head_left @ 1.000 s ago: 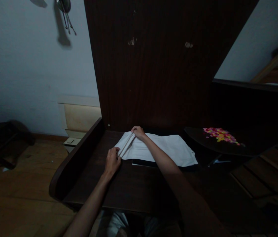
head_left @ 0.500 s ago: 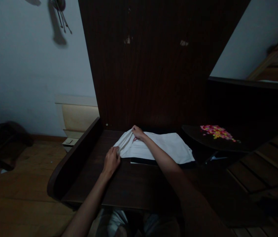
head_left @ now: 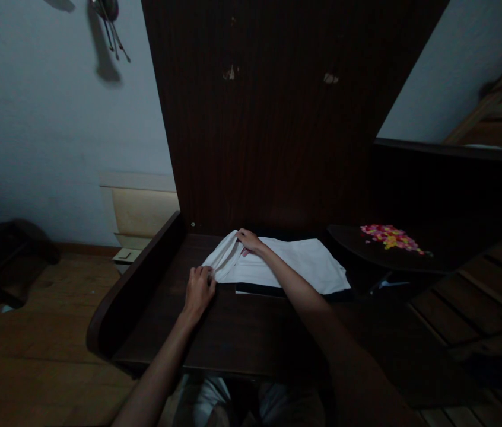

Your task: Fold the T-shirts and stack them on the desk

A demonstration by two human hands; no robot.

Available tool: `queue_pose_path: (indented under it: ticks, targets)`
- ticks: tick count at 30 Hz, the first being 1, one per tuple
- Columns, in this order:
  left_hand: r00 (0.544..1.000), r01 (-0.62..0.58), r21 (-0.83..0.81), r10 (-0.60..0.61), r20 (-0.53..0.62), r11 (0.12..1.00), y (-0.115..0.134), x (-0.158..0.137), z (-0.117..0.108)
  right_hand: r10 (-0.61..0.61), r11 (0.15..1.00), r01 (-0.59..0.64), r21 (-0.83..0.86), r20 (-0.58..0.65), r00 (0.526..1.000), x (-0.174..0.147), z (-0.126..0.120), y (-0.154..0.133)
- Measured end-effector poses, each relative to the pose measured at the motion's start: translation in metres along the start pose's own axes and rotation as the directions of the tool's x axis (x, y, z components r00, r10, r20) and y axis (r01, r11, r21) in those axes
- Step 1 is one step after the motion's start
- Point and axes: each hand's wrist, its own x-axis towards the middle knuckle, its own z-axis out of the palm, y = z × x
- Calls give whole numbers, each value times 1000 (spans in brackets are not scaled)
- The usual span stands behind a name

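Note:
A white cloth lies spread over a dark flat item on the dark wooden desk. Its left end is bunched and lifted a little between my hands. My left hand grips the near left corner of the cloth with bent fingers. Farther back, my right hand pinches the cloth's upper edge, its forearm crossing over the cloth. What kind of cloth it is, I cannot make out.
Pink and yellow small pieces lie on a dark curved shelf at the right. A raised side board edges the desk at left. A tall dark panel stands behind. Scissors-like metal shows below the shelf.
The left end of the cloth has shifted slightly left, and its fold between my hands has opened a little wider. Both hands have moved slightly left, still holding it.

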Motion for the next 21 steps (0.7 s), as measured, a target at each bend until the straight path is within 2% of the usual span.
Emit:
queue_pose_path:
  ticks: [8,12,15,21]
  targets:
    - [1000,12,-3,-12,7,1000,-6,0,1,-28,997,22,-71,-77,997,4,9,8]
    - [999,30,-65,-30,12,997,-10,-3,1,0,999,-6,-45,-133,991,6,6,7]
    - [1000,1,-109,0,14,994,-9,-5,-2,40,999,-43,-13,-170,985,5,1,2]
    - [1000,-18,-126,21,18,992,-8,-6,-4,47,989,-67,-133,-149,988,1,-2,-7]
